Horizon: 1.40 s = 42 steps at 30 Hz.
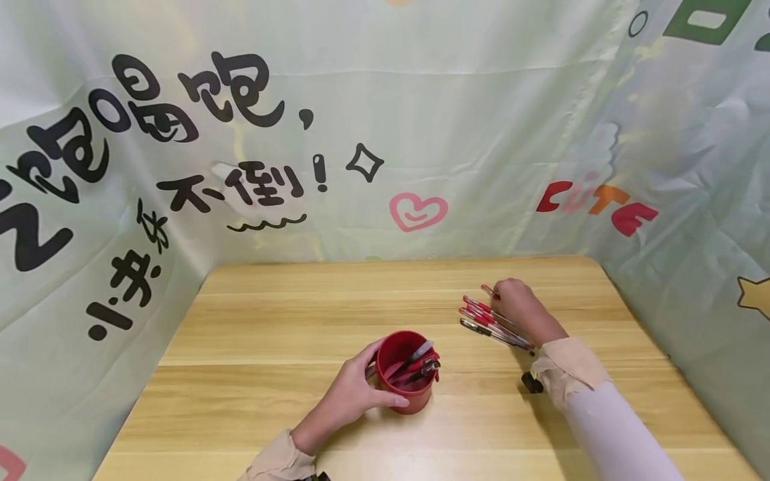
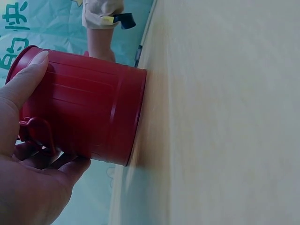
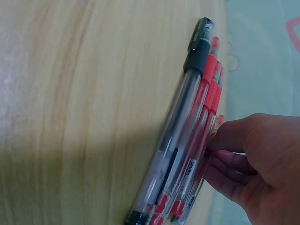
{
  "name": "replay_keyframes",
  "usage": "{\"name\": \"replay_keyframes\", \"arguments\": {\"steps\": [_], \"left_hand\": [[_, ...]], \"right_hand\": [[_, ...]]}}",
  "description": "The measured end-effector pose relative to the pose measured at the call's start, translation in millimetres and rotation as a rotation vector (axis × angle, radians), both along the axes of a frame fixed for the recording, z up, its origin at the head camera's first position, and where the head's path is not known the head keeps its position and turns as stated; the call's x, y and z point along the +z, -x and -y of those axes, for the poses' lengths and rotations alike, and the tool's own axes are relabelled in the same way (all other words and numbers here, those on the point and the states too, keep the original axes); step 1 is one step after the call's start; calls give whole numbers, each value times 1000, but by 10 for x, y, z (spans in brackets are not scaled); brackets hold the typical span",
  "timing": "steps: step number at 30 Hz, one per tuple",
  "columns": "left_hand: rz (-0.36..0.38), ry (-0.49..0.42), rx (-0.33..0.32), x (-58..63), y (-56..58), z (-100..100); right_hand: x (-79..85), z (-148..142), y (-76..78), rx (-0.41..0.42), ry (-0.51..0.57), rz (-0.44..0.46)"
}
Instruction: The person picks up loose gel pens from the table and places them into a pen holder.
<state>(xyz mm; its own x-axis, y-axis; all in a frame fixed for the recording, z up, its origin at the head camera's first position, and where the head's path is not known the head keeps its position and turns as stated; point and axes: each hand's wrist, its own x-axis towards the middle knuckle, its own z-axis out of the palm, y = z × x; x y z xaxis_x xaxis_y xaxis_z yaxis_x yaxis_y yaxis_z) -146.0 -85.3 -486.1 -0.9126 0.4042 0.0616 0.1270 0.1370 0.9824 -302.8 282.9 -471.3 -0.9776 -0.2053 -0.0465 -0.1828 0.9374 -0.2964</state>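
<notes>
In the head view, my left hand (image 1: 349, 391) grips a red metal bucket-shaped pen cup (image 1: 418, 403), thumb on the near side. Several pens (image 1: 421, 357) with red, black and clear parts lean inside the cup. The left wrist view shows the cup's ribbed wall (image 2: 89, 93) and a small wire handle (image 2: 44, 126) near my fingers. Farther right, my right hand (image 1: 522, 304) pinches a red-capped pen (image 1: 488, 291) at the far end of a row. Next to it lie several red pens (image 1: 481, 314) and a black-capped pen (image 1: 475, 326), the nearest of the row.
The pale wooden table (image 1: 259, 341) holds everything. Hanging cloth (image 1: 361, 87) with printed characters and drawings closes off the back and both sides. A black piece (image 1: 532, 383) is attached at the right cuff, low over the table beside the pens' near ends.
</notes>
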Motion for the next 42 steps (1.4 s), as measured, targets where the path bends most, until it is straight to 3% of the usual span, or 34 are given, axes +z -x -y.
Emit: {"name": "replay_keyframes", "arguments": {"steps": [10, 16, 20, 27, 32, 42], "left_hand": [[3, 9, 7, -5, 1, -2], [4, 31, 15, -5, -9, 0], [1, 36, 15, -14, -8, 5], [12, 16, 2, -17, -5, 7], [12, 8, 3, -12, 0, 9], [10, 13, -5, 1, -7, -2]], "right_hand": [[17, -22, -19, 8, -5, -4], [38, -41, -36, -35, 6, 39], [98, -46, -72, -61, 33, 18], [289, 18, -199, -124, 134, -20], [472, 106, -286, -94, 204, -86], [800, 327, -559, -35, 455, -84]]}}
